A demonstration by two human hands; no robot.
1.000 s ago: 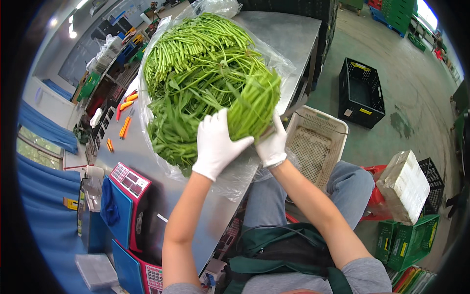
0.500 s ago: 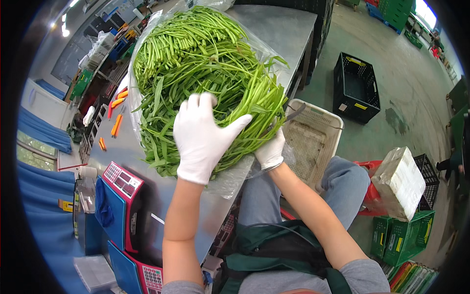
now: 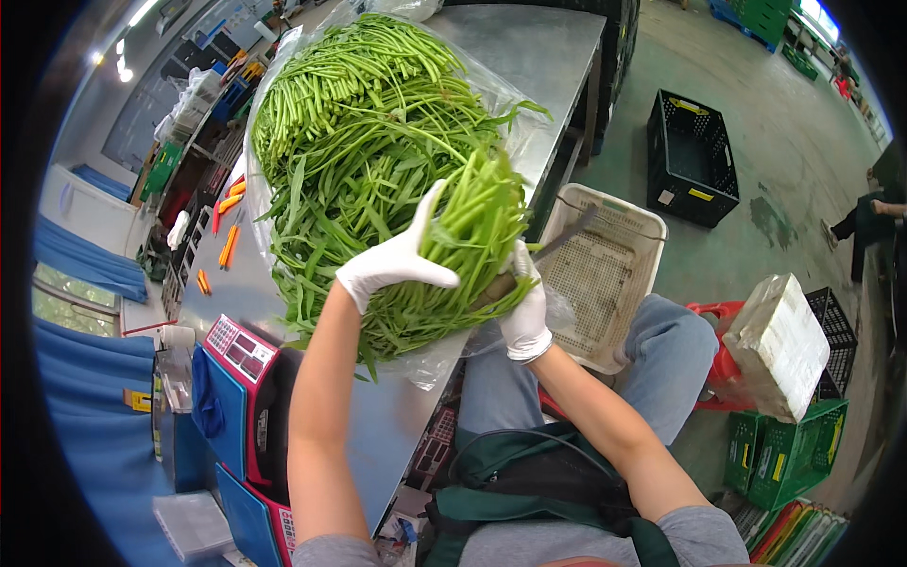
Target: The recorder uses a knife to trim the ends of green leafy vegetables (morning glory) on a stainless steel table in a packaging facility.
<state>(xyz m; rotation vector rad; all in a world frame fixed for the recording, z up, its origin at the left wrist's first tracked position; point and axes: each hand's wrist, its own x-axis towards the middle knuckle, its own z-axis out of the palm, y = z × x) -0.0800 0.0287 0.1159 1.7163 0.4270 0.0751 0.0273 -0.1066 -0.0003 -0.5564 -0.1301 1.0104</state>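
Head camera, looking down: both hands wear white gloves and meet at the near right side of a heap of leafy green stems (image 3: 345, 180) on a metal table (image 3: 543, 52). The left hand (image 3: 387, 266) has its thumb and one finger spread wide apart, with a bunch of greens (image 3: 480, 215) between them; its other fingers are hidden, so I cannot tell whether they grip the stems. The right hand (image 3: 525, 319) is at the near right side of the bunch, its fingers wrapped around a knife (image 3: 570, 231) whose dark blade points far and right over an off-white crate (image 3: 597, 274). That bunch, partly blurred, stands up at the right edge of the heap, above the table's right side. Clear plastic (image 3: 491, 83) lies under and around the heap. Left of it on the table are small orange and red items (image 3: 229, 246), and nearer stands a red scale (image 3: 248, 354) with a blue platform. To the right on the floor, a black crate (image 3: 690, 200) sits beyond the off-white one; nearer, a white box (image 3: 779, 345) stands beside green crates (image 3: 794, 458).
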